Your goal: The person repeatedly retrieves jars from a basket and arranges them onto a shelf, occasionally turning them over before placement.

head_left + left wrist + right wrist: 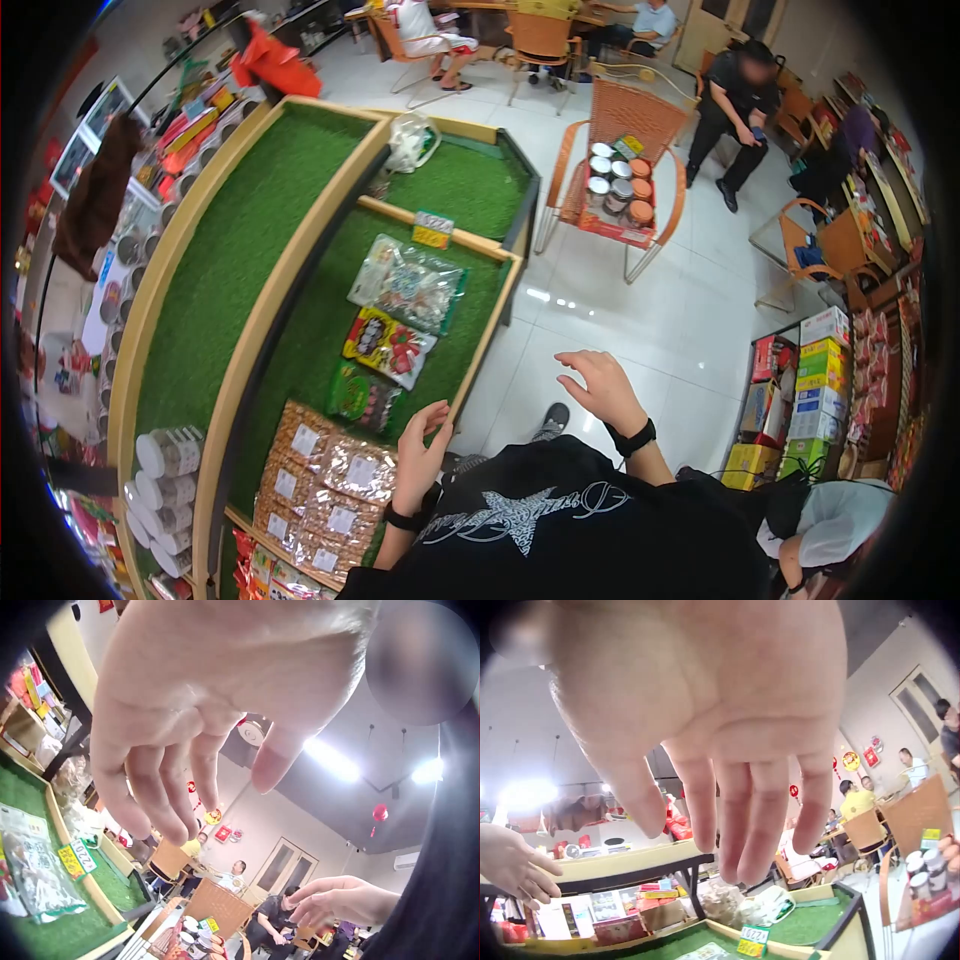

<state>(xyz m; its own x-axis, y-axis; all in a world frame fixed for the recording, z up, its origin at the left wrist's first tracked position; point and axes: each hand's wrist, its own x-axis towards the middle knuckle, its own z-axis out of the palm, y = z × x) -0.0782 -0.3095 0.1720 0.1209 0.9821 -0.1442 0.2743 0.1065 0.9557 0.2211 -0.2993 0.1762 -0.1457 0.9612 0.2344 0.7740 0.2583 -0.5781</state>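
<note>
My left hand (421,458) is held in the air beside the front edge of the green-lined shelf (300,370), its fingers relaxed around nothing. Out over the tiled floor, my right hand (603,388) is raised with the fingers loosely extended and also holds nothing. On the shelf nearest the left hand lie clear packs of nuts (362,470), a green snack bag (362,397), a yellow and red bag (388,345) and a large clear bag (412,283). In the right wrist view the right palm (712,690) faces the camera with nothing against it.
A wicker chair (622,105) ahead bears a red box with several jars (620,188). White-lidded tubs (165,480) stand at the left. Stacked cartons (820,370) line the right side. A seated person (738,105) is at the far right. A price tag (433,228) stands on the shelf divider.
</note>
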